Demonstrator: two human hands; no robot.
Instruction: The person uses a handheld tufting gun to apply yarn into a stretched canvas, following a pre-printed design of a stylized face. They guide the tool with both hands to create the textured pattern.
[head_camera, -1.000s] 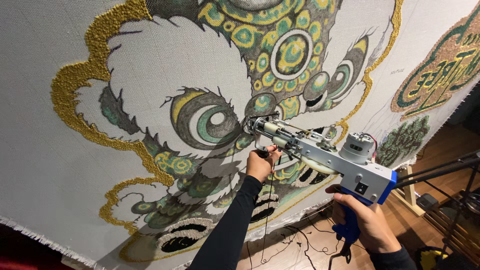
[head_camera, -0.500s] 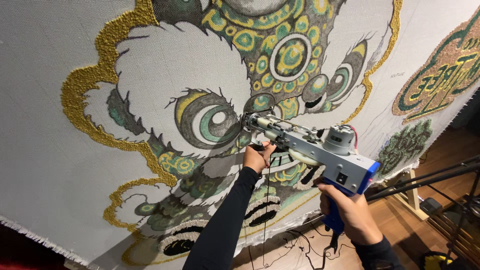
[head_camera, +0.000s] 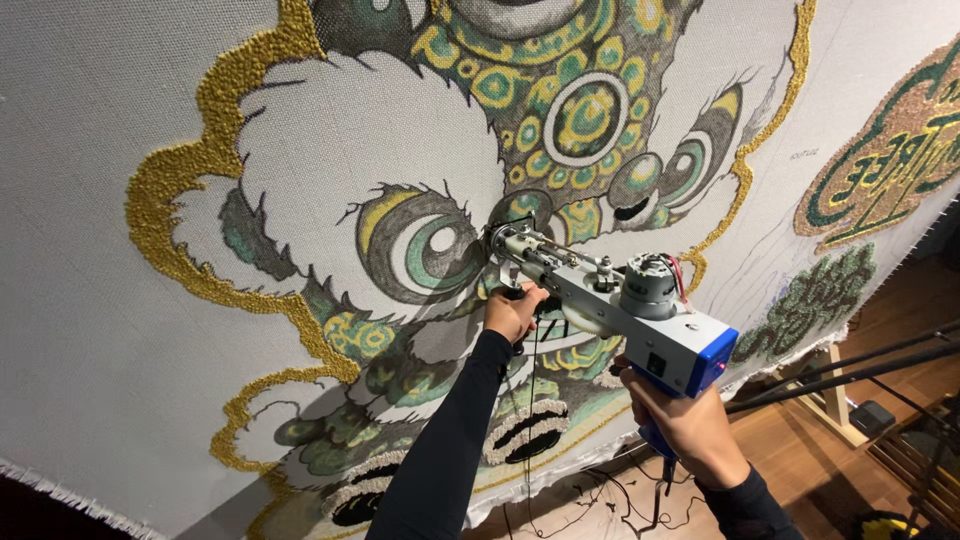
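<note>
Pressing the tufting gun (head_camera: 610, 300) nose-first into the stretched cloth (head_camera: 90, 150), I am gripping it with both hands: my left hand (head_camera: 513, 312) is closed around the front handle under the needle end, my right hand (head_camera: 690, 425) is wrapped tight on the blue rear grip. I am judging that firm, even pressure square to the cloth matters most here (yarn is trailing loose below). The needle is sitting just beside the green tufted eye (head_camera: 425, 245), ahead of my left hand.

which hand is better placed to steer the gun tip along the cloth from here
Left, probably. The left hand grips the front handle just behind the tip of the tufting gun, close to the cloth. The right hand holds the rear blue grip, farther back.
</note>
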